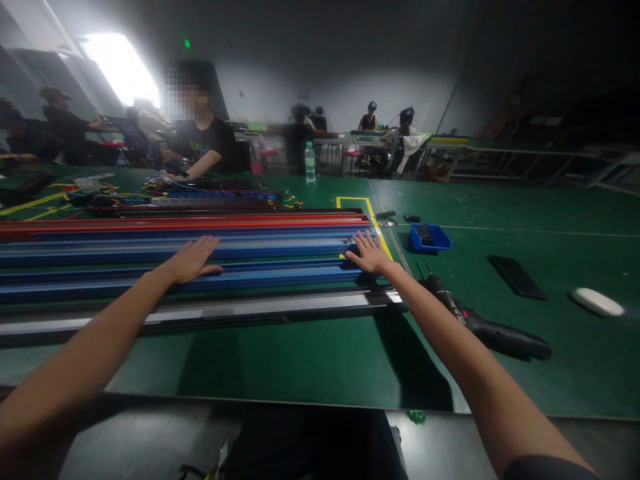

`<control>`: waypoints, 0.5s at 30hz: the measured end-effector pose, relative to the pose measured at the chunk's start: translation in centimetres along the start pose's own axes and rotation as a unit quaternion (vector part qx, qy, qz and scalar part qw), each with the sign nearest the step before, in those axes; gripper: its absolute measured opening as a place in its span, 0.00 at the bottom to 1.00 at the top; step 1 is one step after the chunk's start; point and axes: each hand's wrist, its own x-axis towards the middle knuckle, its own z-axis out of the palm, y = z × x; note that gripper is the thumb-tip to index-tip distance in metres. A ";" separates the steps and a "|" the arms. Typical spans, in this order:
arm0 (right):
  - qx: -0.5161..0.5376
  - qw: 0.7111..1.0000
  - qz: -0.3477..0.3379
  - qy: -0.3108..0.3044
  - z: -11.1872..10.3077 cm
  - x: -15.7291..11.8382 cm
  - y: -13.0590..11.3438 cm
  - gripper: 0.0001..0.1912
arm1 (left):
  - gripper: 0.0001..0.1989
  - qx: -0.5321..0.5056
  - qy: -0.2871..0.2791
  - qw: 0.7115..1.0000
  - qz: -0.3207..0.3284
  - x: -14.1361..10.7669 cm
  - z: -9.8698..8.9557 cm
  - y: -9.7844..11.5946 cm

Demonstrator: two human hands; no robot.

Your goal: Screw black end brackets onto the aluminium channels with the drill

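My left hand reaches over the long blue metal profiles, palm down with the thumb apart. Toward the right ends of these rails is my right hand, its fingers spread. Whether either palm presses on the rails or hovers just above them I cannot tell. Neither hand grips anything. A silver-and-black profile lies nearer to me, below both hands. Beyond the blue ones run red-orange profiles.
Right of my forearm lie a black power drill, a blue parts bin, a black flat object and a white rounded object. A water bottle stands at the far edge. Across the green table a person handles wiring.
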 end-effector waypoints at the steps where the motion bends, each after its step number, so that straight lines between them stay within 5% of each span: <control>1: -0.002 1.000 0.001 0.000 0.0 0.1 0.0 0.51 | 0.55 0.001 -0.003 1.000 -0.002 0.1 0.1 -0.1; 15: -0.007 1.000 -0.001 0.001 -0.5 0.5 -0.3 0.49 | 0.48 0.010 -0.042 0.999 0.007 0.7 0.3 -0.8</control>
